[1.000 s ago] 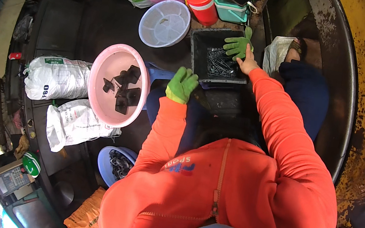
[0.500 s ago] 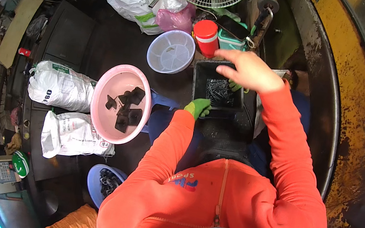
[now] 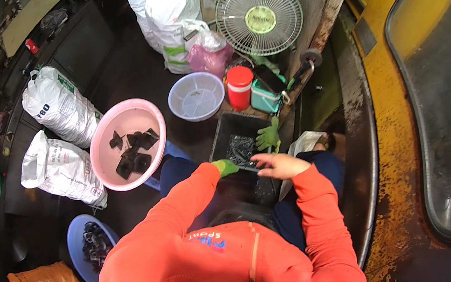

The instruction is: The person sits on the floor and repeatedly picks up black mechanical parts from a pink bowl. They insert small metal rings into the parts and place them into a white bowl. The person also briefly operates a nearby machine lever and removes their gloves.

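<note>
Two hands are at the black tray (image 3: 240,143) in front of you. Your right hand (image 3: 277,165) is bare; it lies flat over the tray's near right edge, fingers stretched out toward the left, holding nothing that shows. Your left hand (image 3: 225,167) wears a green glove and sits at the tray's near left edge; most of it is hidden behind your orange sleeve, so you cannot tell whether it is closed or spread. A second green glove (image 3: 268,138) lies on the tray's right rim, fingers pointing to the far side, just beyond your right hand. Inside the tray lies a heap of small dark parts (image 3: 242,149).

Left of the tray, close beside your left knee, sits a pink basin (image 3: 105,172) with several black pieces (image 3: 135,153) in it. On the far side of the tray stand a pale lavender bowl (image 3: 196,96), a red tub (image 3: 239,86) and a teal box (image 3: 264,99), in a row from left to right, with a fan (image 3: 258,17) behind them. Two white sacks (image 3: 60,106) lie at the far left of the basin, one nearer than the other. Near and left, by your shoulder, a blue basin (image 3: 79,239) holds more dark parts.
</note>
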`<control>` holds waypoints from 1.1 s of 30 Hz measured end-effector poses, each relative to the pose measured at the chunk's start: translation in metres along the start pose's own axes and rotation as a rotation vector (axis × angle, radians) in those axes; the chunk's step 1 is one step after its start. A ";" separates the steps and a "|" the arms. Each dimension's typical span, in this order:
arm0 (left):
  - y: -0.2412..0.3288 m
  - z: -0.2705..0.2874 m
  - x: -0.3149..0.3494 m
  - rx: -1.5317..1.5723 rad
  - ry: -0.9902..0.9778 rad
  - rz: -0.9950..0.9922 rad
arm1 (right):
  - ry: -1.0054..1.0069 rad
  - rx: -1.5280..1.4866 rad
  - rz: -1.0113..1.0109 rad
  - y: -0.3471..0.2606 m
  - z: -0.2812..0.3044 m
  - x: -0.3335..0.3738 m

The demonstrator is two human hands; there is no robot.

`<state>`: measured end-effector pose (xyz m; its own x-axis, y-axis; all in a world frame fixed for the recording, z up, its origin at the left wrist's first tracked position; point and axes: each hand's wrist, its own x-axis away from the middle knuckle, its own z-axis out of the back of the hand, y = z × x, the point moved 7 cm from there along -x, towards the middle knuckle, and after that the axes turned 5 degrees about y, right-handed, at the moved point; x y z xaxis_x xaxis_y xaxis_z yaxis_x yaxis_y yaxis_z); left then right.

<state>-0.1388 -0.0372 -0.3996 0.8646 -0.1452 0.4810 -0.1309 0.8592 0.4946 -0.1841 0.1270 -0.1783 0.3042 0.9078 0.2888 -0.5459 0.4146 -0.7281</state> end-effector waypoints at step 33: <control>0.089 0.007 0.068 -0.203 0.088 0.054 | -0.034 0.345 -0.275 0.038 -0.032 0.021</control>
<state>-0.0949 0.0261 -0.3176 0.8989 -0.0604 0.4339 -0.0856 0.9471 0.3093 -0.1735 0.1600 -0.2202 0.4517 0.7597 0.4678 -0.6783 0.6330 -0.3730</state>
